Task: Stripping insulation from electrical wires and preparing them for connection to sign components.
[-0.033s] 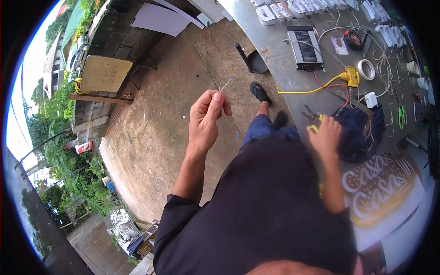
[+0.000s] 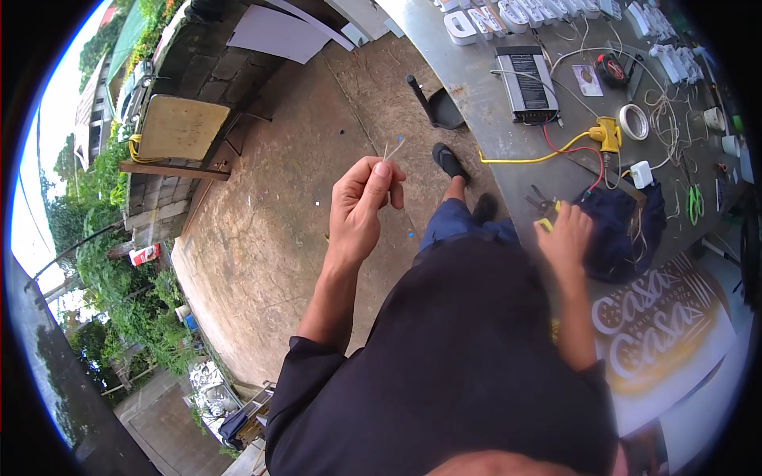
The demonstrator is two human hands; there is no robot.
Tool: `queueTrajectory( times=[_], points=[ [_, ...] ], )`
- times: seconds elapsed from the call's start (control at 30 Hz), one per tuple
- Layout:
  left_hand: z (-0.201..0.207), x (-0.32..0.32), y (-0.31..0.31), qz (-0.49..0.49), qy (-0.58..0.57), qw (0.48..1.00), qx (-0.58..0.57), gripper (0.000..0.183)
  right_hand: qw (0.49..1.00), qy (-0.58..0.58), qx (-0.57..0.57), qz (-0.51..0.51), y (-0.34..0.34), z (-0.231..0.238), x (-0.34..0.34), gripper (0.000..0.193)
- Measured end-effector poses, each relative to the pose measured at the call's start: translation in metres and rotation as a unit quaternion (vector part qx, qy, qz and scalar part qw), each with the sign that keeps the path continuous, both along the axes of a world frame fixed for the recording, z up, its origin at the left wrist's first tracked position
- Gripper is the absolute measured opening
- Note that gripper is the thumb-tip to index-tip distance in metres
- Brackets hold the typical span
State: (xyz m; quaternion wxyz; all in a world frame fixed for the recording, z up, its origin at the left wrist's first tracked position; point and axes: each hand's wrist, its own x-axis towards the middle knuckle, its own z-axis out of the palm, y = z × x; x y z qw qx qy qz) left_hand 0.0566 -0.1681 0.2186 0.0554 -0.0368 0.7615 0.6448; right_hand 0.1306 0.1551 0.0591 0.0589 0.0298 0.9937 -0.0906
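My left hand (image 2: 361, 206) is raised over the concrete floor. Its thumb and fingers are pinched on thin pale wires (image 2: 386, 151), whose ends stick up above the thumb in a narrow V. At the near edge of the metal table, my right hand (image 2: 567, 238) is closed round the yellow handles of a pair of pliers (image 2: 546, 224). The dark jaws of the pliers stand apart and point away from me, with nothing visible between them. A dark blue cloth (image 2: 623, 230) lies right beside my right hand.
On the table (image 2: 508, 151) are a silver power supply (image 2: 527, 83), a yellow extension socket (image 2: 607, 133), a tape roll (image 2: 633, 121), a tape measure (image 2: 611, 70), green scissors (image 2: 695, 204) and white channel letters (image 2: 520, 14). A black dustpan (image 2: 446, 109) stands on the floor.
The wire ends above my left thumb have shifted and now spread in a different direction. The pliers in my right hand have moved very slightly.
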Motion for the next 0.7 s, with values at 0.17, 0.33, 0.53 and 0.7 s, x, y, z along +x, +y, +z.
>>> queueTrajectory(
  times=[0.17,0.33,0.53,0.7],
  points=[
    [0.028,0.0,0.029,-0.033,-0.064,0.994,0.085,0.03,0.998,-0.023,0.039,-0.044,0.018,-0.038,0.02,0.062],
    [0.034,0.004,0.046,-0.086,-0.02,0.99,0.107,0.026,0.992,0.109,0.029,-0.05,0.012,-0.01,0.02,0.082],
    [0.063,0.011,0.074,-0.16,-0.061,0.973,0.157,0.016,0.874,0.397,-0.257,0.114,-0.011,0.129,-0.01,0.05],
    [0.077,0.024,0.095,-0.211,-0.097,0.956,0.18,0.014,0.793,0.501,-0.181,0.294,-0.002,0.187,-0.006,0.046]
  ],
)
